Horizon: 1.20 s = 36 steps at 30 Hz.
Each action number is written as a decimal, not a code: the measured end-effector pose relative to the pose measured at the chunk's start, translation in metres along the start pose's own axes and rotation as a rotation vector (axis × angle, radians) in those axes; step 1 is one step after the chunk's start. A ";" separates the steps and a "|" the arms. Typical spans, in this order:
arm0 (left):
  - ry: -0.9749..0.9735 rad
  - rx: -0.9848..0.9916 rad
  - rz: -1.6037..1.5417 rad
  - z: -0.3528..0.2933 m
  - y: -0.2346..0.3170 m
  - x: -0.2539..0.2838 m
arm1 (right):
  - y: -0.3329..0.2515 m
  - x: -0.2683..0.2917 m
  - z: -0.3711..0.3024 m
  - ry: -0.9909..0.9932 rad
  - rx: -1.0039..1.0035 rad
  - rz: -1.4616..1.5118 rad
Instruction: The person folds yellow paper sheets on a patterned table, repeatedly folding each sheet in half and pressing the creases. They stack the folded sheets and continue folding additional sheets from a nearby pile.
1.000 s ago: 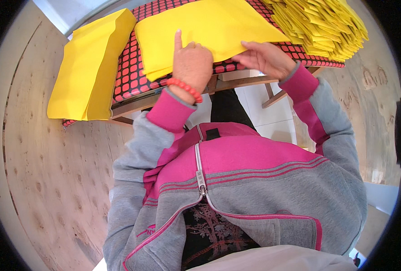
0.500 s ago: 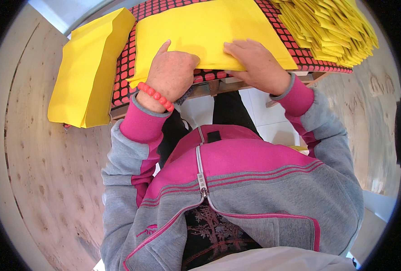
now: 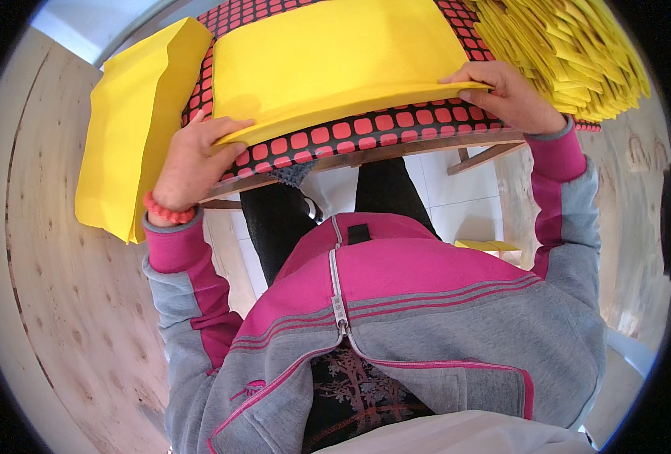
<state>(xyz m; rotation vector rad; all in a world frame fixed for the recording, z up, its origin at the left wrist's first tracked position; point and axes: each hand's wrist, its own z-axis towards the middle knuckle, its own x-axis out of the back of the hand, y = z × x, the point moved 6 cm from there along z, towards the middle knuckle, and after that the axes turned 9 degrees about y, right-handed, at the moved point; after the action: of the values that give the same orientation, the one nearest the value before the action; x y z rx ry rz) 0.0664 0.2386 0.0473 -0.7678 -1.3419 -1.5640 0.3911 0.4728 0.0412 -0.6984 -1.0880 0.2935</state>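
Observation:
A flat piece of yellow fabric (image 3: 335,57), like a non-woven bag or sheet, lies in front of me on a red-and-black patterned cover (image 3: 328,138). A narrow folded strip runs along its near edge. At the near left corner my left hand (image 3: 188,159), with a red bead bracelet (image 3: 167,209) at the wrist, pinches that strip between thumb and fingers. My right hand (image 3: 508,94) grips the strip's right end, thumb below and fingers on top. Between the two hands the strip is stretched and slightly raised.
A yellow fabric stack (image 3: 135,125) hangs over the table's left end. Many folded yellow pieces are heaped in a pile (image 3: 570,60) at the far right. Wooden boards (image 3: 71,303) flank the table, and a wooden rail (image 3: 483,157) shows under its near edge.
My hands have moved apart, the left toward the left corner and the right toward the right one. The fabric has shifted away from the near edge, and its near border now stands folded up.

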 end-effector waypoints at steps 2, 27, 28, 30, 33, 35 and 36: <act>-0.060 0.307 -0.415 -0.007 -0.028 0.001 | 0.012 0.002 0.008 -0.039 -0.092 0.087; 0.619 0.216 0.107 0.019 -0.039 -0.014 | 0.049 -0.006 0.024 0.621 -0.143 -0.418; 0.622 0.224 0.124 0.020 -0.037 -0.015 | 0.049 -0.006 0.025 0.620 -0.136 -0.431; 0.640 0.207 0.189 0.023 -0.033 -0.015 | 0.047 -0.006 0.025 0.632 -0.118 -0.448; 0.623 0.195 0.331 0.028 -0.032 -0.016 | 0.045 -0.007 0.026 0.647 -0.095 -0.490; 0.598 0.222 0.359 0.029 -0.034 -0.018 | 0.046 -0.007 0.026 0.652 -0.118 -0.512; 0.583 0.239 0.386 0.029 -0.035 -0.018 | 0.049 -0.007 0.027 0.653 -0.145 -0.516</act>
<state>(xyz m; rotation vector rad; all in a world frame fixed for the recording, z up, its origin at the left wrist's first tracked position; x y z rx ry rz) 0.0385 0.2708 0.0228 -0.3498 -0.8635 -1.1663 0.3700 0.5156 0.0123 -0.5557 -0.6265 -0.4389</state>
